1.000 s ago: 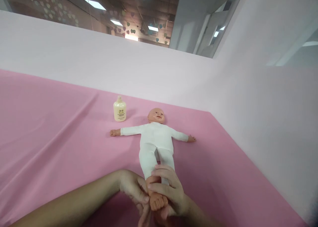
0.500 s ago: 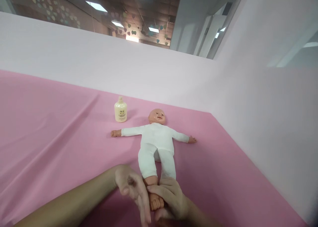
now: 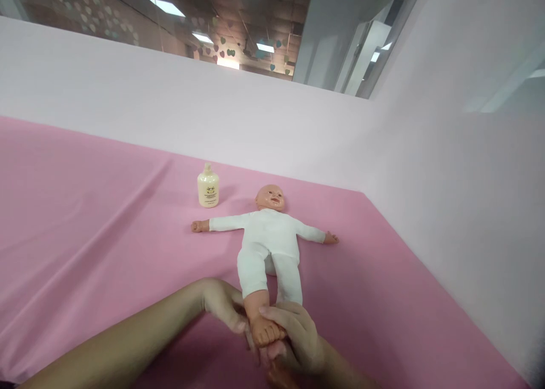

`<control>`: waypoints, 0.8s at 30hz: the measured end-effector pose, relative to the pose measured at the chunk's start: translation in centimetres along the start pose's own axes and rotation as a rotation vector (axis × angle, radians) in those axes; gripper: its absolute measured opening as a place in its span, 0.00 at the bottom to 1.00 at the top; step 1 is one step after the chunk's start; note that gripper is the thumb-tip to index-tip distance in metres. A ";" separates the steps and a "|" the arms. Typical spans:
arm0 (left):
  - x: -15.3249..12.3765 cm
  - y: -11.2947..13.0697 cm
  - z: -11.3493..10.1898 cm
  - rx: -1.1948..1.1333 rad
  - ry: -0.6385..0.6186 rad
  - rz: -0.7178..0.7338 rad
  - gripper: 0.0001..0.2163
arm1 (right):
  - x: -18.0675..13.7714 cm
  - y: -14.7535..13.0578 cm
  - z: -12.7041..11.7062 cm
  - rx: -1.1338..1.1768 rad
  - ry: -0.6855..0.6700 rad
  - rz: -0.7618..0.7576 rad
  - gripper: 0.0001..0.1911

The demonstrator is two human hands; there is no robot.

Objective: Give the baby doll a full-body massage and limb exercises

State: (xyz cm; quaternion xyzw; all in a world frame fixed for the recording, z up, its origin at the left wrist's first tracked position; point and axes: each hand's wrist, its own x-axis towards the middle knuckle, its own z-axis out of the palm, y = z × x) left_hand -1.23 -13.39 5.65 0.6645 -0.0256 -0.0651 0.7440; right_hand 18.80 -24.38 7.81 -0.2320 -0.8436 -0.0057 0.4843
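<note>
A baby doll (image 3: 267,238) in a white suit lies face up on the pink sheet (image 3: 93,235), arms spread out, bare feet toward me. My right hand (image 3: 298,335) is wrapped around one of the doll's feet (image 3: 264,330) from the right side. My left hand (image 3: 223,306) comes in from the left and its fingers press against the same foot and ankle. A cream-coloured bottle (image 3: 208,187) stands upright on the sheet beyond the doll's outstretched arm.
Pale pink walls (image 3: 447,179) close the sheet in at the back and on the right, meeting in a corner behind the doll. A long fold runs across the sheet on the left. Above the wall a ceiling with lights shows.
My left hand, briefly lifted with fingers loose half a second ago, has come back onto the doll's foot. My right hand has kept its hold on the foot throughout.
</note>
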 end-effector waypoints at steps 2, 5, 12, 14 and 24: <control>0.3 -1.3 -0.1 -0.036 0.025 0.028 0.32 | 0.0 0.1 0.0 0.000 -0.038 -0.009 0.26; 0.5 -2.4 -0.1 -0.119 0.079 0.076 0.34 | 0.1 0.3 0.3 0.019 -0.059 -0.039 0.25; 0.5 -1.3 0.8 -0.357 0.151 0.156 0.32 | 0.7 0.6 0.9 -0.014 0.005 -0.101 0.21; 0.5 -0.9 1.0 -0.362 0.151 0.154 0.31 | 1.0 0.6 0.9 -0.065 0.001 -0.079 0.22; 0.4 -0.5 1.3 -0.408 0.187 0.111 0.23 | 1.1 0.5 0.9 0.064 0.015 -0.077 0.22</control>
